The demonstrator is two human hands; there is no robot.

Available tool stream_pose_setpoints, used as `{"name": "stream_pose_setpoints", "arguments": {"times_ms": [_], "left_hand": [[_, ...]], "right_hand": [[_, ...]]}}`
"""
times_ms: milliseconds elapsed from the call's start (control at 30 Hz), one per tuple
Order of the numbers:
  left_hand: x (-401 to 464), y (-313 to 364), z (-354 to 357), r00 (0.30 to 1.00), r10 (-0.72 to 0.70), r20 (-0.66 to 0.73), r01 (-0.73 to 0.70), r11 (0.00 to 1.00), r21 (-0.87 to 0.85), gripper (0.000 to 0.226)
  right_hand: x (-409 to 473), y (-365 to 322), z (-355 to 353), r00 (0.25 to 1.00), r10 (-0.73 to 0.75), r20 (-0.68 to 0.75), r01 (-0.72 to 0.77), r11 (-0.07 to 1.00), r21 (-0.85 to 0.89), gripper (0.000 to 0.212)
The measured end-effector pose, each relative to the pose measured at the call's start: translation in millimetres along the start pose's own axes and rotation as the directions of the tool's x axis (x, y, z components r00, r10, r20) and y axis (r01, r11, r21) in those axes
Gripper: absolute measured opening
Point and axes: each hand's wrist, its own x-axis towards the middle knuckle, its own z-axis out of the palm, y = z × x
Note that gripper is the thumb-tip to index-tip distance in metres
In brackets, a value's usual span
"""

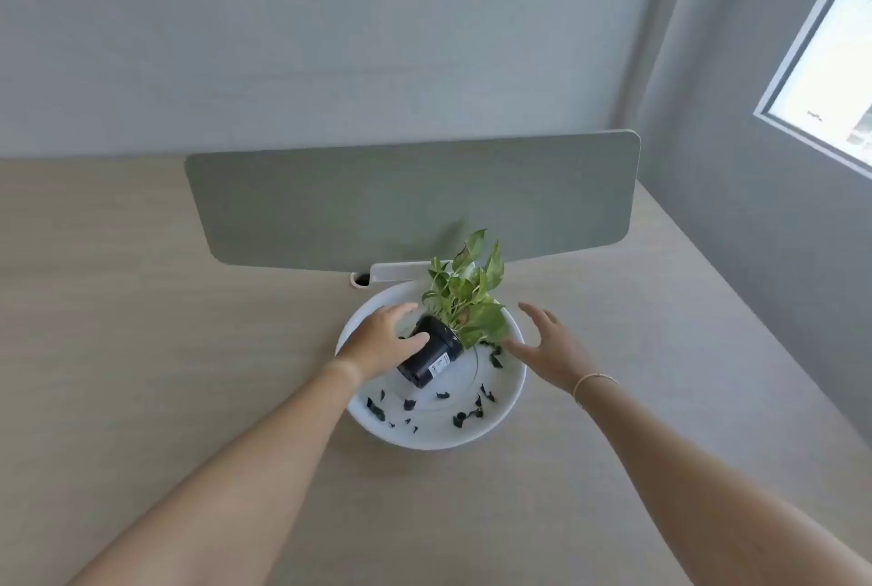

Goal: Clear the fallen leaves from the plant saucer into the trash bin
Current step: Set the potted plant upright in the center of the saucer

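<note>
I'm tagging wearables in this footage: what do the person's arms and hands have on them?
Both forearms are bare, with no sleeves in view. The right wrist carries a thin gold-coloured bracelet, a fine chain or bangle. The left hand and right hand wear no gloves, and no rings or watch can be made out at this sharpness.
</note>
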Motion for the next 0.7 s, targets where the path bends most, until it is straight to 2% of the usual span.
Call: {"name": "stream_pose_setpoints", "arguments": {"times_ms": [333,700], "left_hand": [[21.7,-9.2,33.5,0.992,-0.096,0.084,0.094,0.995,0.030,0.077],[40.1,-17.4,43.6,0.986,-0.160,0.057,0.149,0.977,0.155,0.093]], "right_hand": [[7.5,15.0,19.8,0.993,0.098,0.065,-0.096,0.995,-0.033,0.069],[18.0,27.5,33.3,0.985,0.130,0.110,-0.131,0.991,-0.002,0.069]]}}
